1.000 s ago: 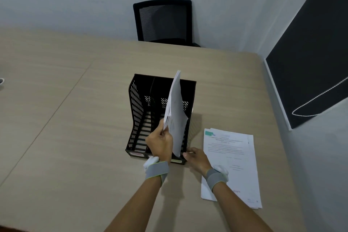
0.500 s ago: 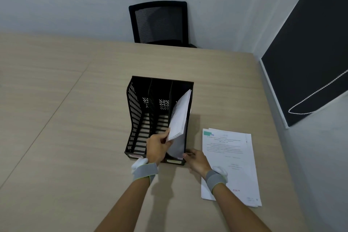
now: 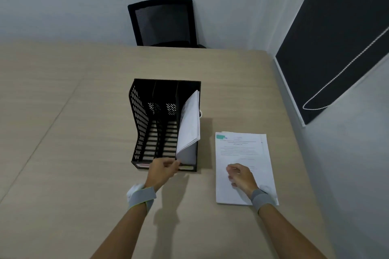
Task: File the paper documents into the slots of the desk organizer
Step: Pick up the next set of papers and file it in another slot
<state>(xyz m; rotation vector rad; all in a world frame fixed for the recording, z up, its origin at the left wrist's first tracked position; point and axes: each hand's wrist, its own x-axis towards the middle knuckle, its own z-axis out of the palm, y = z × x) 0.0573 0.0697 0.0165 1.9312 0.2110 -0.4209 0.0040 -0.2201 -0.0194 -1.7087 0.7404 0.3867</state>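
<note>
Right hand is resting loosely curled on the paper stack just right of the organizer, long axis running away from the person; left hand is pinching the filed sheaf in its rightmost slot.

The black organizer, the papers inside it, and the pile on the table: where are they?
black organizer (image 3: 140, 120), head view, its perforated left wall.
papers inside it (image 3: 189, 124), head view, the top sheet's middle.
pile on the table (image 3: 240, 147), head view, its printed top page.
</note>
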